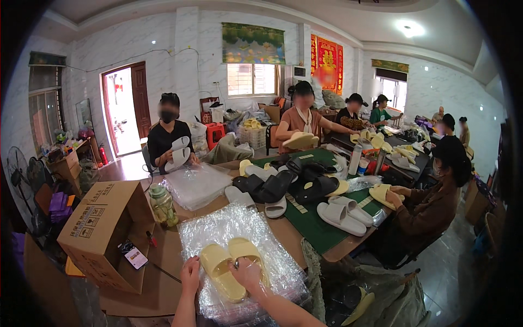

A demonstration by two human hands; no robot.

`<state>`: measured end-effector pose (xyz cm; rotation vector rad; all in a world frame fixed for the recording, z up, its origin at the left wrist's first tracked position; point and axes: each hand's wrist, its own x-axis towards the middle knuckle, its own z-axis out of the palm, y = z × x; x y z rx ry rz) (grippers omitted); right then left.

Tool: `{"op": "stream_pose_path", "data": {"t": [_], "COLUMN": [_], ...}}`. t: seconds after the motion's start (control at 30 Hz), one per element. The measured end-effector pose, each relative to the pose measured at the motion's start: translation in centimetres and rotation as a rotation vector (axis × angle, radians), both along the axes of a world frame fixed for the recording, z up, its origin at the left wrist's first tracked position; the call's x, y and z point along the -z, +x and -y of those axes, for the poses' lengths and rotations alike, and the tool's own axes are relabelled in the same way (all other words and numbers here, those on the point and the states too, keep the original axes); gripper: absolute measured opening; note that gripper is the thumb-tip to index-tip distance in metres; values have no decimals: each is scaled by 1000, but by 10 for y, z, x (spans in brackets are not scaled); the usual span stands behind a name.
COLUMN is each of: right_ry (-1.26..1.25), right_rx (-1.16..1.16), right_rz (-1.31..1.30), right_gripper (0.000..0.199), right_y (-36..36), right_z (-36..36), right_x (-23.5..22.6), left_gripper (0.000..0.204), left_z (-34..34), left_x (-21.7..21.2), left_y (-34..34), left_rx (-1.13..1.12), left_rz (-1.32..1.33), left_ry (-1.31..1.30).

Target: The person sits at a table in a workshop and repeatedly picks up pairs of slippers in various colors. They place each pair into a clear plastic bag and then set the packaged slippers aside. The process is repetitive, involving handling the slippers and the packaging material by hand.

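— Head view: what are the hands doing?
— The left hand (190, 276) rests its curled fingers against the outer edge of a pair of yellow slippers (231, 265); the right hand (246, 271) lies on top, fingers closed over them.
— Where are the slippers?
— On a stack of clear plastic bags (239, 226) at the near edge of the table (163, 283), beside a cardboard box (103, 229) with a phone (133, 255) on its flap.
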<state>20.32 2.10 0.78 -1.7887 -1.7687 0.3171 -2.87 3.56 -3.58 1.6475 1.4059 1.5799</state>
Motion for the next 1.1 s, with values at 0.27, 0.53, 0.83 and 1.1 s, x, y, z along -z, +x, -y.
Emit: {"op": "stream_pose_path", "data": {"t": [0.27, 0.53, 0.83, 1.1], "right_ry": [42, 32, -21, 14], "right_rx": [3, 35, -7, -25], "right_rz": [-8, -12, -1, 20], "right_gripper": [47, 46, 55, 55], "right_y": [2, -3, 1, -1], "right_z": [-1, 0, 0, 0], "right_x": [2, 4, 1, 1], "left_gripper": [31, 34, 38, 36], "left_z": [5, -2, 1, 1], "left_x": [-10, 4, -6, 3], "left_y": [5, -3, 1, -4], "left_rx": [12, 13, 10, 4], "left_rz": [67, 48, 54, 61], "left_ry": [-43, -48, -68, -57]}}
